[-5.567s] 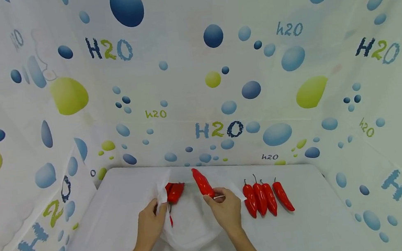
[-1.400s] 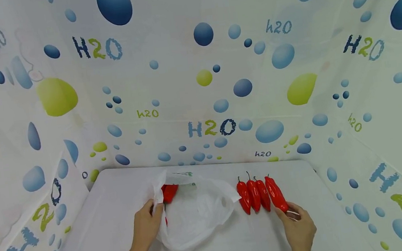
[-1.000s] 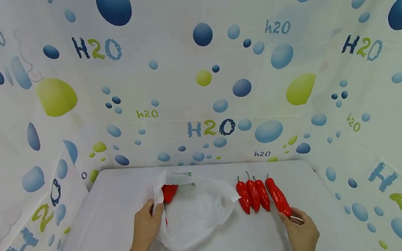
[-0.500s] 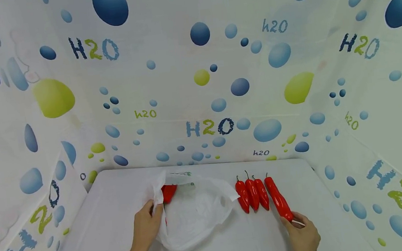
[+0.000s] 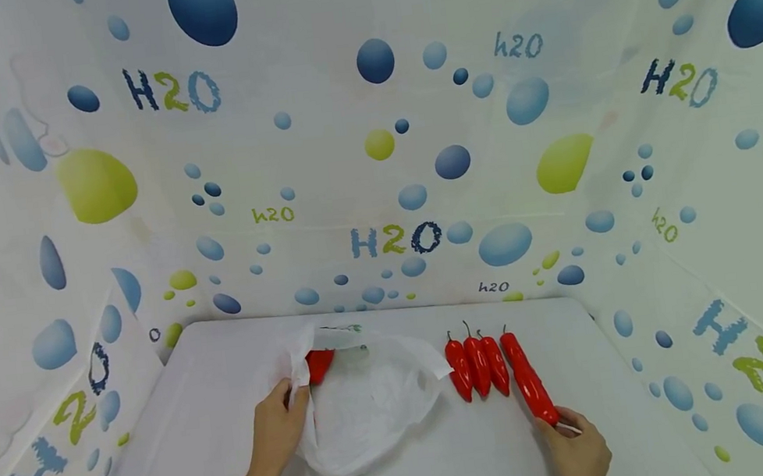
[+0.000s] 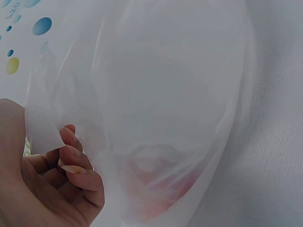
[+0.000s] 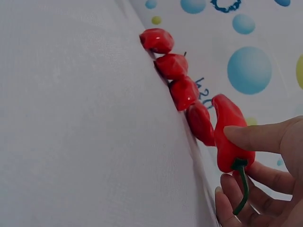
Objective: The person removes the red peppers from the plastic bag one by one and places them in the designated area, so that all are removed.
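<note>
Right hand (image 5: 579,453): my thumb and fingers pinch 1 red pepper (image 7: 229,127), green stem end toward me. It sits beside the near end of a row of 4 loose peppers (image 5: 478,366) on the white table (image 5: 219,398); whether it touches the nearest, I cannot tell. Left hand (image 5: 278,430): fingers clamped on the rim of a white plastic bag (image 5: 368,428), red showing inside its mouth.

A white bag (image 5: 369,436) is blocking the middle, ending just beside the red peppers (image 5: 479,368). Bare tabletop (image 5: 594,371) is stretching to their right.
</note>
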Demonstrator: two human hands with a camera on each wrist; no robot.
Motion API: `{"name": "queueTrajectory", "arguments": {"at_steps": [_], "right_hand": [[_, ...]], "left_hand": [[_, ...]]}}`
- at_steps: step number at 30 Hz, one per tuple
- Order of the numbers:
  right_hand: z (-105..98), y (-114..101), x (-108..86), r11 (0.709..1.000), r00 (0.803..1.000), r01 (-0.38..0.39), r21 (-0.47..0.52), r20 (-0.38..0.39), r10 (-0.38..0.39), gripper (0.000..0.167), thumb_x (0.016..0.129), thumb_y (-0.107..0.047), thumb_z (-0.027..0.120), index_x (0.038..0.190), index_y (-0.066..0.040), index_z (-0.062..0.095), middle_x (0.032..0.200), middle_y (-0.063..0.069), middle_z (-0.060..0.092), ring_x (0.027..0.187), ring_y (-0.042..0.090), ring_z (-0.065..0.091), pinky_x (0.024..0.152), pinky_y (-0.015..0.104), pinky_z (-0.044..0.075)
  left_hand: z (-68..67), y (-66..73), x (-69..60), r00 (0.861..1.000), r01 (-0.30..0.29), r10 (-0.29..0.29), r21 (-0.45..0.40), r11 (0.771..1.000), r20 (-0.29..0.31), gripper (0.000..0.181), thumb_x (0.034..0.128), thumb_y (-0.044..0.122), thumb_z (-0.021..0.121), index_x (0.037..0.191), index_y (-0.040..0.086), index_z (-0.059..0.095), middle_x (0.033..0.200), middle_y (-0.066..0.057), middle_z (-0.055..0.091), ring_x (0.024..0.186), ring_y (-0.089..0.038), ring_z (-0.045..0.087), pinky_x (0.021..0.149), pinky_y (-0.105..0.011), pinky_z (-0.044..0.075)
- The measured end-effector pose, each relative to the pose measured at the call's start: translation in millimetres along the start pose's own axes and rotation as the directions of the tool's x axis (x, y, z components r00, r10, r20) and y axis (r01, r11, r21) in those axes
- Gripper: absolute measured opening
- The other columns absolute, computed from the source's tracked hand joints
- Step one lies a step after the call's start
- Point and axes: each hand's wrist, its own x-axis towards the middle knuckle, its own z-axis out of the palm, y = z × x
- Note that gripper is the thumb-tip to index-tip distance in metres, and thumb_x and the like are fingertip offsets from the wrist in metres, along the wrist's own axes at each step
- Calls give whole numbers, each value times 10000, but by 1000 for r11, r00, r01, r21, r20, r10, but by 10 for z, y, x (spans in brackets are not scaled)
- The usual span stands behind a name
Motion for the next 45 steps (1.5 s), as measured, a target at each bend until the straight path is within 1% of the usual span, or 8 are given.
{"name": "queueTrajectory", "arguments": {"at_steps": [3,10,15,19,29,34,39,45], "right_hand": [[-19,22,-8,1000,1000,-12,-8,16,12,485,875,-185,842,1276,23,666,1195,281,674,993,417,659,844,572,529],[-54,80,2,1000,999,-15,-20,44,16,512,859,-206,859,1273,25,666,1150,281,699,988,427,675,861,600,512],[-58,79,-1,999,998,-45,-25,47,46,532,847,-198,874,1276,33,659,1158,292,691,1010,439,655,910,633,488],[-64,90,-1,998,998,-48,-35,47,50,534,839,-194,881,1267,38,661,1149,298,692,1008,447,655,924,652,467],[-23,126,5,998,998,-55,-31,35,57,548,832,-194,890,1253,65,654,1126,309,685,995,448,642,929,645,477],[7,128,17,998,998,-62,-22,17,63,559,827,-208,902,1239,79,656,1103,310,687,977,442,640,916,629,493],[23,120,21,994,994,-103,-20,41,104,613,829,-261,907,1272,66,636,1131,299,675,990,427,617,953,624,493],[16,117,19,992,990,-126,-27,56,127,679,818,-321,912,1310,40,616,1161,274,667,995,405,614,962,606,506]], "left_hand": [[3,-2,-3,1000,-2,2,1,1000,-2,140,1023,146,626,907,67,620,645,-10,476,583,-142,448,521,-260,375],[12,2,-5,1000,-12,12,0,1000,1,128,1017,131,627,908,64,619,647,-8,481,581,-139,451,517,-259,375],[22,-5,-3,1000,-15,15,1,1000,6,126,1013,124,630,904,63,612,646,-8,473,581,-143,450,517,-258,375],[31,-21,-3,1000,-8,8,0,1000,14,119,1011,124,632,916,56,613,650,-14,483,584,-155,460,520,-259,386],[33,-14,-5,1000,4,-4,-3,1000,21,118,1009,126,638,915,60,612,656,-15,487,597,-157,469,527,-261,392],[26,3,4,1000,-5,5,0,1000,14,126,1005,122,638,899,64,604,651,-7,479,589,-149,459,520,-256,384],[17,9,6,1000,8,-8,-2,1000,22,142,1013,140,640,890,79,602,645,3,467,580,-136,444,515,-257,376],[8,4,5,999,21,-21,-1,1000,29,167,1025,152,625,876,85,592,631,8,445,568,-123,424,507,-258,364]]}}
